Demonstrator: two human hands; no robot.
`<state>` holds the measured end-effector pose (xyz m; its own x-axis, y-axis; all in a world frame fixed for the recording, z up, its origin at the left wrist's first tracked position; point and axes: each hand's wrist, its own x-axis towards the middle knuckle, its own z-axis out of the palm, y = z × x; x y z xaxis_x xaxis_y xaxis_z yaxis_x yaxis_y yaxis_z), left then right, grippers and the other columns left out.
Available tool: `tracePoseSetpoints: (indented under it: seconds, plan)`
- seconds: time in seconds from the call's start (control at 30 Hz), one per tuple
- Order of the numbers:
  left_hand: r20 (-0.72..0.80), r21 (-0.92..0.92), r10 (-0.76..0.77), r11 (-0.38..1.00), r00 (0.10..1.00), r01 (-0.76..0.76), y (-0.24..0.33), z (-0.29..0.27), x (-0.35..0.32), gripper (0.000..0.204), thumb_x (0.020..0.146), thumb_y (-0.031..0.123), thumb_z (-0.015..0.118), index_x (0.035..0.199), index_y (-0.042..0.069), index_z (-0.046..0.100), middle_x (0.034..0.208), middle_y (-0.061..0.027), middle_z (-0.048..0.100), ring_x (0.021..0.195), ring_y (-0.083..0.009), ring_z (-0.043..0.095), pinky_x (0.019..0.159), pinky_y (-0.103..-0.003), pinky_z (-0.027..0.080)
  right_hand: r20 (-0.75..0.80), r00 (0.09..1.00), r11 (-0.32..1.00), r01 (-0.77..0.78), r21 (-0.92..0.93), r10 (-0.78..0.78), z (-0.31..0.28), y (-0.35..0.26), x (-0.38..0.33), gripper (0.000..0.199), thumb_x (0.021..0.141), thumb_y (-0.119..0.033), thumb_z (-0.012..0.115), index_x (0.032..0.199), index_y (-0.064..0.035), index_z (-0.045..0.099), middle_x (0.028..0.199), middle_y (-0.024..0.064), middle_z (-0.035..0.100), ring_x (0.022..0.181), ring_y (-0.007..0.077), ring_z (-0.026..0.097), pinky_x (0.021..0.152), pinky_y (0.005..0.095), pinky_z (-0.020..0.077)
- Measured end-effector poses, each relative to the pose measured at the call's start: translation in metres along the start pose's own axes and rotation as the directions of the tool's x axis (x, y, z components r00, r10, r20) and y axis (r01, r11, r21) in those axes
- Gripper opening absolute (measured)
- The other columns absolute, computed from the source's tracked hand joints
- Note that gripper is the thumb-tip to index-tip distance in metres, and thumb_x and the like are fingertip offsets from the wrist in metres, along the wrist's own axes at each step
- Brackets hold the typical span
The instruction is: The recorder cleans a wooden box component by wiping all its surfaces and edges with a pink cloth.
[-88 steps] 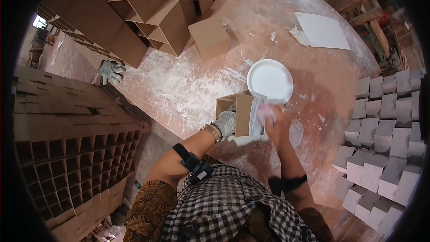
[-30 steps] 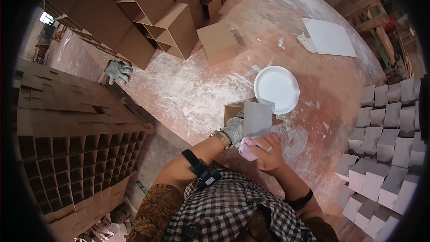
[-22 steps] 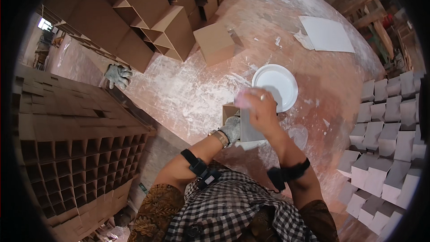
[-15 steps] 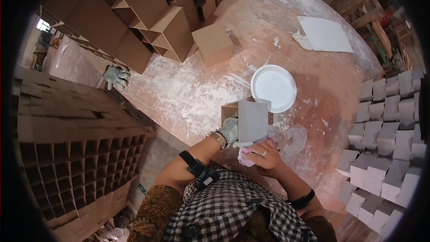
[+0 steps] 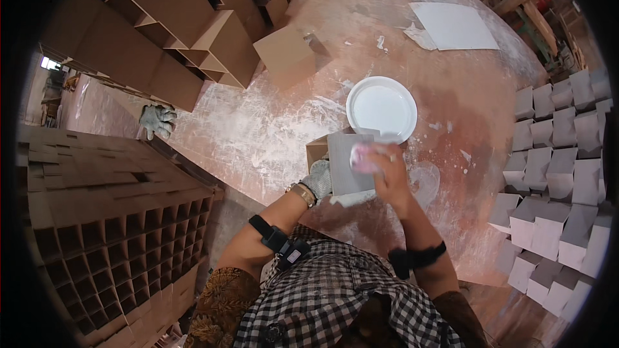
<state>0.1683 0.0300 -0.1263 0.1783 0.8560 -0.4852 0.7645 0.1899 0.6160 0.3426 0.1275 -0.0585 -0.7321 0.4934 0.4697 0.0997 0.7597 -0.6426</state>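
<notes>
Head view: right hand [image 5: 390, 177] presses pink sponge [image 5: 362, 158] on grey panel [image 5: 348, 164].

plate [image 5: 382, 108] behind the held box [image 5: 345, 162]; stray glove [image 5: 157, 120] far left

Head fisheye – steep downward, close over hands [image 5: 361, 171].

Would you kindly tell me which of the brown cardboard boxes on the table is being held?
The small brown cardboard box beside the white round dish, steadied by the gloved left hand. The larger closed box and open ones lie untouched farther away.
</notes>
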Motion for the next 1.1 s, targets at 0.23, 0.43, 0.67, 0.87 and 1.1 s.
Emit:
tracePoseSetpoints:
  seconds: [0.23, 0.43, 0.67, 0.87, 1.1]
  plan:
    - [-0.190, -0.022, 0.042, 0.999, 0.981, -0.047, 0.004, 0.000, -0.007, 0.047, 0.085, 0.034, 0.056, 0.126, 0.012, 0.050, 0.125, -0.0140, 0.053, 0.115, -0.0289, 0.050, 0.096, -0.036, 0.041, 0.030, 0.997, 0.990, 0.061, 0.124, -0.065, -0.010, -0.012, -0.038, 0.039, 0.064, 0.005, 0.046, 0.096, -0.0076, 0.065, 0.100, 0.0125, 0.063, 0.088, 0.0318, 0.059, 0.078, 0.0398, 0.0432]
    - [-0.278, -0.019, 0.154, 0.986, 0.948, -0.166, -0.024, 0.027, 0.014, 0.048, 0.085, 0.034, 0.056, 0.127, 0.012, 0.049, 0.123, -0.0136, 0.054, 0.114, -0.0293, 0.051, 0.096, -0.035, 0.042, -0.172, 0.983, 0.996, -0.068, -0.054, 0.058, 0.007, 0.022, 0.036, 0.041, 0.062, 0.004, 0.049, 0.098, -0.0095, 0.064, 0.101, 0.0121, 0.062, 0.089, 0.0341, 0.057, 0.077, 0.0408, 0.0427]
    - [-0.165, 0.067, 0.041, 0.997, 0.985, -0.030, 0.003, 0.001, 0.001, 0.051, 0.086, 0.037, 0.056, 0.129, 0.012, 0.047, 0.125, -0.0143, 0.053, 0.116, -0.0299, 0.050, 0.096, -0.036, 0.042, 0.052, 0.998, 0.999, -0.035, -0.031, 0.037, -0.007, -0.022, -0.048, 0.031, 0.071, -0.004, 0.048, 0.095, -0.0105, 0.067, 0.104, 0.0132, 0.064, 0.096, 0.0318, 0.057, 0.083, 0.0395, 0.0420]
    - [-0.331, 0.084, 0.197, 0.980, 0.923, -0.179, -0.016, 0.027, 0.022, 0.051, 0.086, 0.039, 0.055, 0.129, 0.012, 0.047, 0.127, -0.0146, 0.051, 0.116, -0.0294, 0.050, 0.096, -0.037, 0.042, -0.176, 0.980, 0.983, -0.117, -0.141, 0.092, 0.008, 0.011, 0.035, 0.033, 0.069, -0.001, 0.050, 0.096, -0.0113, 0.065, 0.103, 0.0124, 0.061, 0.089, 0.0323, 0.057, 0.079, 0.0419, 0.0409]
    - [-0.192, 0.155, 0.096, 0.986, 0.977, -0.066, 0.003, 0.004, -0.001, 0.048, 0.087, 0.037, 0.054, 0.127, 0.011, 0.047, 0.123, -0.0148, 0.053, 0.110, -0.0286, 0.054, 0.092, -0.037, 0.044, 0.082, 0.996, 0.999, -0.029, -0.016, 0.030, -0.005, -0.051, -0.034, 0.034, 0.073, -0.005, 0.048, 0.103, -0.0125, 0.063, 0.104, 0.0139, 0.061, 0.093, 0.0332, 0.057, 0.088, 0.0413, 0.0385]
